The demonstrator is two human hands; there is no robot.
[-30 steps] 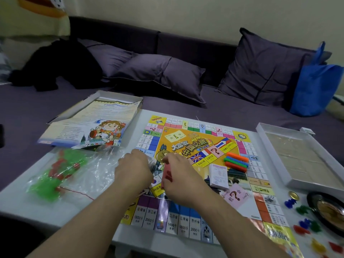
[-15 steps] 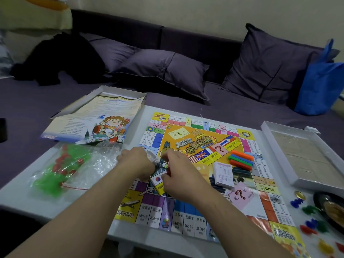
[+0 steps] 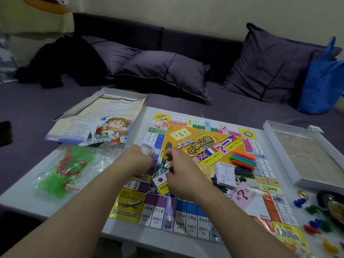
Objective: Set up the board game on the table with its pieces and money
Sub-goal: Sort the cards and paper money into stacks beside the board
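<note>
A: Where does the board (image 3: 197,183) lie?

B: Flat on the white table (image 3: 22,194), with a sofa behind. Both of the person's hands meet over its left half.

A: What are the hands doing?

B: The left hand (image 3: 136,160) has its fingers curled round a small clear bag (image 3: 148,150) at the board's left edge. The right hand (image 3: 183,172) is curled just beside it, and a bit of something red (image 3: 171,169) shows under its fingers; whether it is pinched cannot be told.

A: And the pieces?

B: A stack of coloured sticks (image 3: 243,160) lies on the board's middle, orange on top, then green, blue and red. Just in front of it sits a deck of white cards (image 3: 225,174), with a pink question-mark card (image 3: 243,195) nearer the person. Left of the board, a plastic bag of green and red pieces (image 3: 63,170) rests on the table.

A: Anything to the right?

B: A white box tray (image 3: 305,155) at the table's right edge. Below it, small blue, green, red and yellow tokens (image 3: 314,222) are scattered beside a dark round dish (image 3: 333,207). A rules sheet (image 3: 96,125) lies across an open box at far left.
</note>
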